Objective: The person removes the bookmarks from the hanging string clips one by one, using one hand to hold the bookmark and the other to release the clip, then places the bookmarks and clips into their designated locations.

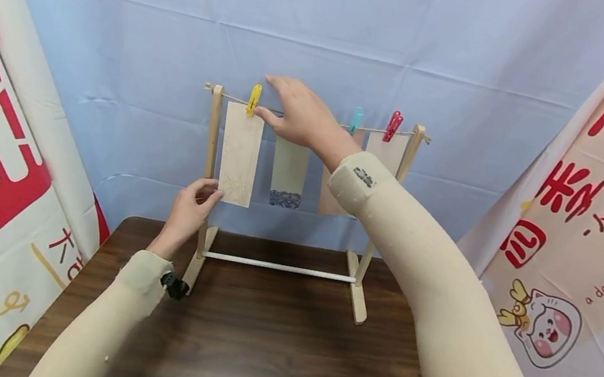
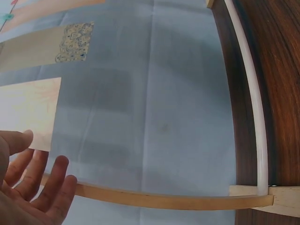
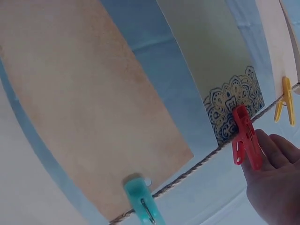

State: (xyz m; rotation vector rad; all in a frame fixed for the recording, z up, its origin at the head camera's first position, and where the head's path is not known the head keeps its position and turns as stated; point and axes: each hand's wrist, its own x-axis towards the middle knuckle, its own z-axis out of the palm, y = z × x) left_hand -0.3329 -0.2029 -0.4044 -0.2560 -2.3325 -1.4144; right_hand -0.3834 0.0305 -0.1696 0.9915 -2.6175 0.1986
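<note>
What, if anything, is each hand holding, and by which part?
The left hand pinches the leftmost card by its left edge, near the bottom corner. The right hand, beside the yellow clip, appears to grip nothing.

L hand [image 1: 190,210] pinching cream card [image 1: 238,155], R hand [image 1: 304,116] nr ylw clip [image 1: 254,100]

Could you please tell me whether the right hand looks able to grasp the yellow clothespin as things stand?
Most likely yes: the right hand is close beside the yellow clothespin, with nothing visible between them.

Head: forward-down, farther, taking in rack [image 1: 280,267]. Left wrist: close, sideways. Right wrist: close, inverted. Wrists share cream card [image 2: 28,105].
</note>
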